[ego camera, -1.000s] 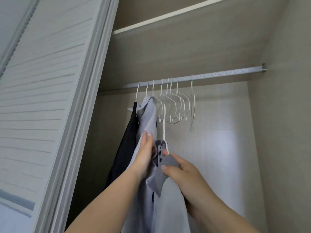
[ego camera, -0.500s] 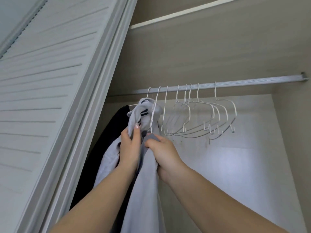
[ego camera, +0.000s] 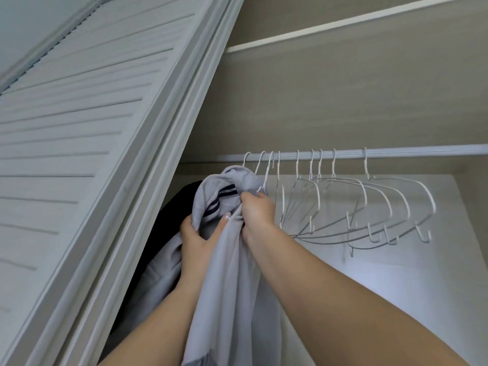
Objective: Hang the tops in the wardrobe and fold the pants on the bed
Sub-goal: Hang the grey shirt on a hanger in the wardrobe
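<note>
A light grey top (ego camera: 227, 273) with dark stripes at its collar hangs from a white hanger whose hook is over the wardrobe rail (ego camera: 396, 152). My left hand (ego camera: 196, 237) grips the top's fabric just below the collar. My right hand (ego camera: 257, 211) grips the cloth at the neck, right under the hanger hook. A dark garment (ego camera: 171, 220) hangs behind the grey top at the far left of the rail, mostly hidden. No pants or bed are in view.
Several bare white hangers (ego camera: 369, 207) hang on the rail to the right of my hands. A white louvred wardrobe door (ego camera: 79, 128) stands on the left. A shelf edge (ego camera: 343, 25) runs above the rail. The wardrobe's pale back wall (ego camera: 396, 286) lies behind.
Both hands lifted the grey top upward, and the hanger hook now sits on the rail. The camera has tilted up and moved closer to the rail.
</note>
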A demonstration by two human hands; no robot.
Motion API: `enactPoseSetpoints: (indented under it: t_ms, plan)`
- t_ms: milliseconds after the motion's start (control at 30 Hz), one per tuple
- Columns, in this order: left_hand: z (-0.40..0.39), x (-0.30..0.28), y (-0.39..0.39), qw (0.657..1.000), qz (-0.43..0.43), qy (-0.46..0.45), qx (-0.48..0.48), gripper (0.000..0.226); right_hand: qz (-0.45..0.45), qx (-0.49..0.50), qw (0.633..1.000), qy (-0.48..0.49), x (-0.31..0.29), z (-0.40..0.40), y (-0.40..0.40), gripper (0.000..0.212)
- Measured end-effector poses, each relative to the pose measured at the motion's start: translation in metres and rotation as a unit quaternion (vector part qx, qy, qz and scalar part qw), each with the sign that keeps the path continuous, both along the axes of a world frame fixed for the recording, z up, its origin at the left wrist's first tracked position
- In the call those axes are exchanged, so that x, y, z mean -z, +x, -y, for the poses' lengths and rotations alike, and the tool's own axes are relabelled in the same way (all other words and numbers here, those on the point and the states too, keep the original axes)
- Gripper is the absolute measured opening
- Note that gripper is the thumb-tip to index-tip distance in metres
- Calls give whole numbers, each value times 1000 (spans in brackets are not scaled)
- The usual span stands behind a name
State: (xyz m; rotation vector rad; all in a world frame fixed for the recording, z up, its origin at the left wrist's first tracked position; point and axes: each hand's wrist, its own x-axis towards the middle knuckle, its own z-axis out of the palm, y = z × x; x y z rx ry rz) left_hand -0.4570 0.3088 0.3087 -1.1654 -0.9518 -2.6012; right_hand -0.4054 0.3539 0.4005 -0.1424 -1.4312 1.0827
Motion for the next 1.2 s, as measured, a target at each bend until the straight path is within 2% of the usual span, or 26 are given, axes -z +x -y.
enactPoseSetpoints:
  t_ms: [33,133,233,333,533,633,733,900,1067,1133,1200]
  plan:
    - [-2,0,2,1000,1,2,-3,69,-2,4,1000,4,-7,-4,2,10]
    - [-8,-3,12,999,1,35,28,76,16,34,999,29,-28,-17,8,23]
    - [-11,-11,22,994,-21,71,84,81,45,74,994,70,-48,-20,10,12]
    - [-12,-16,26,993,-41,81,79,85,50,103,989,91,-65,-22,12,28]
    - [-25,-35,42,983,-159,32,87,66,97,134,981,100,-86,-45,17,13]
    - [-32,-36,46,978,-186,-2,96,69,101,124,983,85,-87,-56,24,8]
    - [-39,-31,46,975,-203,-19,92,79,90,65,992,54,-78,-62,27,9]
    - [-42,-18,44,976,-205,-61,46,81,118,35,992,39,-52,-70,24,26]
    - [-26,1,36,976,-208,-61,-24,74,72,-12,990,118,-13,-55,22,36]
    - [-18,13,36,977,-202,-49,-52,70,86,-3,984,156,15,-47,27,38]
    - [-4,32,40,977,-196,-57,-68,69,112,15,973,202,48,-37,37,52]
